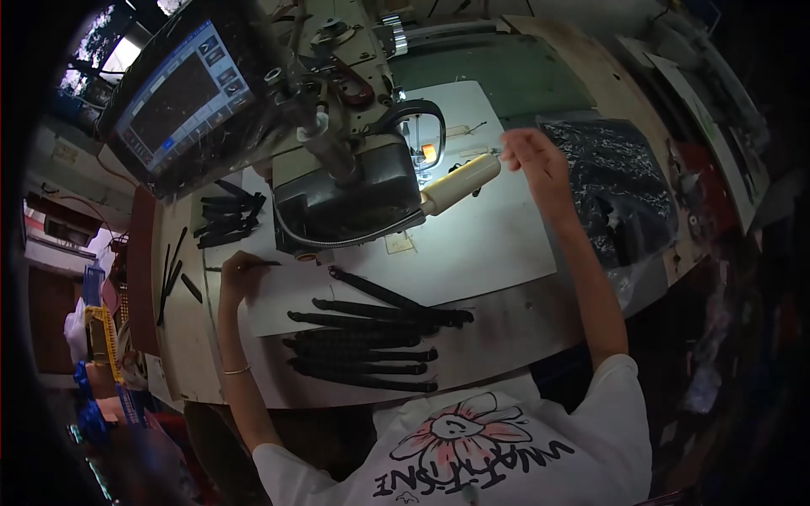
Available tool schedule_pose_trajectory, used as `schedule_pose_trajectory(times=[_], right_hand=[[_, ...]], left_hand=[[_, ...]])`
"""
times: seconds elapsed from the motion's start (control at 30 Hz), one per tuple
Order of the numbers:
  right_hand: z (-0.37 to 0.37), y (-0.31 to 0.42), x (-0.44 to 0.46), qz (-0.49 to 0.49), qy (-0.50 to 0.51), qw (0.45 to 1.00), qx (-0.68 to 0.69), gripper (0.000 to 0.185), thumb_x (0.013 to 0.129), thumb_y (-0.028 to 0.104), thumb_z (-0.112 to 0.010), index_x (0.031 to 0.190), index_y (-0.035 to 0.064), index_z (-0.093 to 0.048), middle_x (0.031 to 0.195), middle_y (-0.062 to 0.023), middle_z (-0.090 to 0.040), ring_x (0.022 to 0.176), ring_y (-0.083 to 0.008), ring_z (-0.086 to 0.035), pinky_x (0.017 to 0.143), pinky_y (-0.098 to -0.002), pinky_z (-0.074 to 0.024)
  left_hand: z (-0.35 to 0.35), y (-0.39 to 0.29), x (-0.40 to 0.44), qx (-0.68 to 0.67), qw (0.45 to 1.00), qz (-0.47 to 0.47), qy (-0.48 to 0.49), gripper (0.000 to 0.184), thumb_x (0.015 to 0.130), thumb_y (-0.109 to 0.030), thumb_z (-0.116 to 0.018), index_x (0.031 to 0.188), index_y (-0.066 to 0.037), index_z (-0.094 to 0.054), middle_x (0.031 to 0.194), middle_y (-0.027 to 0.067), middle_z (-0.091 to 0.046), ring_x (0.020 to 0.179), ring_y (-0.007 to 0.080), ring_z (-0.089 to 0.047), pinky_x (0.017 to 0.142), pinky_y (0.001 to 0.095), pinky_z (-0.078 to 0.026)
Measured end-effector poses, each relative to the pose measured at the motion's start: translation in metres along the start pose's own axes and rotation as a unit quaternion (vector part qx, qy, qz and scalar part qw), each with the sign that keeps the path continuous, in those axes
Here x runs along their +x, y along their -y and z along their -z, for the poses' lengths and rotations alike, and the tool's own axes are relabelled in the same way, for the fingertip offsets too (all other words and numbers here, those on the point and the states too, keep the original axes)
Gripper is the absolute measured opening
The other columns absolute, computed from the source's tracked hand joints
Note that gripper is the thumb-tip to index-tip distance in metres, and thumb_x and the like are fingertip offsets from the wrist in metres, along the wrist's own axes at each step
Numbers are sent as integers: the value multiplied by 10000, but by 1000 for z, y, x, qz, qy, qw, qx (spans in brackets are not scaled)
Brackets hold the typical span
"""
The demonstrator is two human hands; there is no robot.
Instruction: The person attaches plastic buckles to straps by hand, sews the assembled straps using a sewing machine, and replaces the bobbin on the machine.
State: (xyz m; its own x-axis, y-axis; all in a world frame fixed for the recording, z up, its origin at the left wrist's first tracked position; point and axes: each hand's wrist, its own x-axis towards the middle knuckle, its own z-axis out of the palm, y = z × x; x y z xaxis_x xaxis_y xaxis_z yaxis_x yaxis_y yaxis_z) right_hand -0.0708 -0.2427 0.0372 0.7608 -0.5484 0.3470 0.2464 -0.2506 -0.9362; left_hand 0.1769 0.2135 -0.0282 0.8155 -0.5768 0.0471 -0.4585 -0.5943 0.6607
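Observation:
My left hand [240,271] is closed at the left of the white work surface [506,236], its fingertips pinching the end of a small dark strip. My right hand [533,158] is raised at the right of the sewing machine head [354,181], beside the cream cylindrical lamp [464,183]. Its fingers are loosely bent and slightly apart, with nothing visible in them. Several black strips [363,341] lie fanned out in front of the machine. A second bunch of black strips [228,215] lies to the left, behind my left hand.
A lit control screen [186,93] hangs at the upper left. Thin dark strips [173,270] lie on the table's left side. On the right rests a clear plastic bag with black material [616,185]. A green panel [498,72] is at the back.

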Motion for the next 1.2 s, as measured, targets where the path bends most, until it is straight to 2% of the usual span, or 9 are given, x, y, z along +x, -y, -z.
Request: schedule_pose_trajectory(times=[0.07,0.23,0.3,0.5,0.63,0.7,0.87,1.0,1.2], right_hand=[[7,-33,-4,-110,7,977,-185,297,838,314,-585,829,20,-626,680,-57,-607,611,-158,-556,596,-296,-441],[-11,-57,-22,-124,16,919,-375,266,781,308,-635,743,44,-630,666,-76,-617,616,-216,-591,590,-320,-447],[-18,-61,-20,-111,12,915,-387,239,756,287,-654,728,52,-629,664,-72,-622,624,-217,-598,597,-333,-452],[-25,-63,-20,-117,31,928,-351,183,725,231,-669,739,53,-629,670,-58,-631,650,-200,-602,605,-331,-458],[-26,-69,-30,-99,58,955,-275,130,721,174,-669,750,56,-622,688,-41,-626,665,-188,-594,594,-310,-455],[-30,-61,-41,6,51,962,-267,94,715,124,-666,759,59,-615,707,-48,-619,661,-187,-584,584,-298,-452],[-42,-34,-72,387,76,870,-296,132,686,52,-673,793,56,-595,729,-42,-577,633,-174,-555,527,-273,-459],[-46,-33,-84,458,98,836,-284,221,650,41,-713,843,46,-604,729,-39,-582,571,-179,-538,462,-260,-435],[-48,-18,-91,30,169,983,-68,236,764,86,-663,984,37,-589,882,-51,-598,739,-115,-564,655,-228,-445]], left_hand=[[-4,3,-2,13,999,-10,-46,142,645,2,-712,752,-3,-618,685,74,-621,634,122,-569,581,244,-438],[-26,-50,-4,17,997,-42,-66,122,665,-22,-702,749,21,-624,699,105,-635,599,141,-578,570,262,-447],[-50,-94,-10,4,999,47,-13,105,678,-47,-691,742,19,-640,681,85,-640,613,152,-589,585,279,-452],[-130,-195,-12,-92,977,-9,191,182,640,-173,-740,756,-42,-687,718,65,-633,670,137,-596,636,246,-452],[-166,-204,-6,-92,982,-108,123,228,699,-208,-720,841,-41,-657,740,49,-624,674,130,-586,633,248,-446],[-177,-206,-6,-38,967,-251,7,225,750,-217,-697,870,-33,-649,707,27,-600,653,106,-565,633,227,-438],[-174,-222,-14,-324,928,-2,185,306,911,-296,-501,819,-31,-623,661,-6,-569,577,64,-483,555,213,-399],[-176,-224,-13,-413,875,50,247,276,902,-281,-521,807,-39,-615,656,-26,-574,576,24,-474,552,169,-390],[-164,-227,-20,-311,934,12,175,204,857,-225,-596,808,-28,-615,672,-11,-603,586,20,-497,541,168,-391]])
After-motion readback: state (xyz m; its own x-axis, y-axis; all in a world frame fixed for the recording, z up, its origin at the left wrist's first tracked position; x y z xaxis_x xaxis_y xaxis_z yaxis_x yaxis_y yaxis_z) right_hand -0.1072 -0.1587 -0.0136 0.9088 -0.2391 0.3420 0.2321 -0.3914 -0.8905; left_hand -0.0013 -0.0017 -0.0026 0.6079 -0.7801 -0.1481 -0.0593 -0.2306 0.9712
